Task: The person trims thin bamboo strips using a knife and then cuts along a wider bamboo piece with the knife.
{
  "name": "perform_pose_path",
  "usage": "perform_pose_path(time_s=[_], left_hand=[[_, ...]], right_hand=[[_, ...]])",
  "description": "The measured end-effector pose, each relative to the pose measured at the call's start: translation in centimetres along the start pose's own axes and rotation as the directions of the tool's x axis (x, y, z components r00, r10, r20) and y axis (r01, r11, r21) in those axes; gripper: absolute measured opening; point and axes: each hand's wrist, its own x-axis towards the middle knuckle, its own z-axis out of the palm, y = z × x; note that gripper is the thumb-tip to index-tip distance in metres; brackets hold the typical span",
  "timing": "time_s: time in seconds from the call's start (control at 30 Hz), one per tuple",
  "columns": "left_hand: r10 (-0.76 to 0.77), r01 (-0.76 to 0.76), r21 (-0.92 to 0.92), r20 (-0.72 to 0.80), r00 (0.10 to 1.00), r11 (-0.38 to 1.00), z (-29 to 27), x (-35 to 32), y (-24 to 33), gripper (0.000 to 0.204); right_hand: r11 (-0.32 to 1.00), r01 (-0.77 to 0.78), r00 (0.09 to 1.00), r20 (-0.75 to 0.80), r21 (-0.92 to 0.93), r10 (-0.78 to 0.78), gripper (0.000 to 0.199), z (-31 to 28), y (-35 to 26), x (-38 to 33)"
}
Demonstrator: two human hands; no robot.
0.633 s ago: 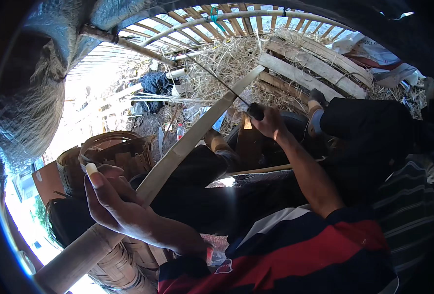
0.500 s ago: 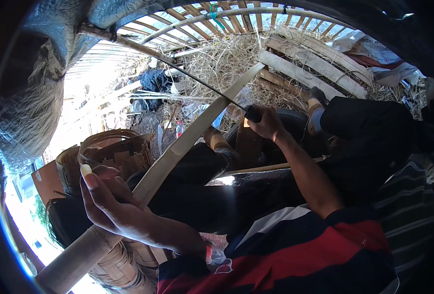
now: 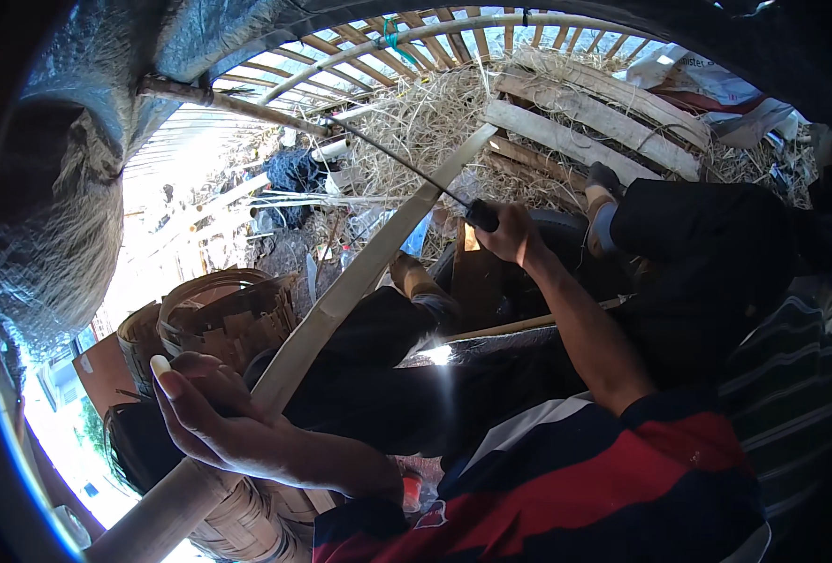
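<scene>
A long, pale bamboo strip [image 3: 341, 293] slants from lower left to upper middle, over my dark-trousered legs. My left hand [image 3: 214, 413] is at its near end, palm up with curled fingers closed round it; part of the grip is hidden. My right hand [image 3: 508, 233] is wrapped round the black handle of a knife [image 3: 388, 156]. Its long, thin, dark blade points up and left and lies across the strip near the strip's far end. Past the strip, the blade tip is close to a wooden pole.
Woven bamboo baskets [image 3: 237, 324] stand left of the strip, and a thick bamboo pole [image 3: 167, 502] lies below my left hand. Pale planks [image 3: 585, 145] rest on straw [image 3: 416, 117] ahead. A slatted bamboo fence [image 3: 416, 39] curves behind. Silvery sheeting [image 3: 54, 216] hangs at left.
The view has shifted slightly. Both hands keep their grips, and the knife blade still crosses the strip at nearly the same place.
</scene>
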Motion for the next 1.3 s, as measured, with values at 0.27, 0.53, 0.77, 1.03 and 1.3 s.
perform_pose_path(time_s=[0.27, 0.53, 0.77, 1.03, 1.3], left_hand=[[-0.030, 0.030, 0.008, -0.010, 0.999, 1.000, 0.3, 0.4, -0.2, 0.038], [-0.067, 0.058, -0.078, -0.123, 0.990, 0.995, 1.2, 1.0, -0.1, 0.039], [-0.034, 0.034, 0.003, -0.074, 0.997, 0.999, 1.8, 1.6, 0.4, 0.038], [-0.048, 0.049, 0.013, -0.045, 0.998, 0.999, 2.2, 3.1, 0.3, 0.037], [-0.102, 0.103, 0.037, -0.043, 0.994, 0.994, 2.4, 4.8, 0.3, 0.036]], right_hand=[[0.956, -0.286, 0.956, -0.089, -0.074, 0.279, 0.022, 0.6, 7.5, -0.6], [0.989, -0.149, 0.986, -0.073, 0.004, 0.149, 0.020, 0.7, 1.4, -0.1], [0.956, -0.288, 0.957, -0.042, -0.050, 0.286, 0.024, -0.3, 5.2, 0.6], [0.990, -0.132, 0.990, -0.055, -0.047, 0.130, 0.024, 0.8, 3.3, 1.1], [0.989, -0.144, 0.989, -0.035, -0.042, 0.142, 0.026, 0.7, 5.3, 1.3]])
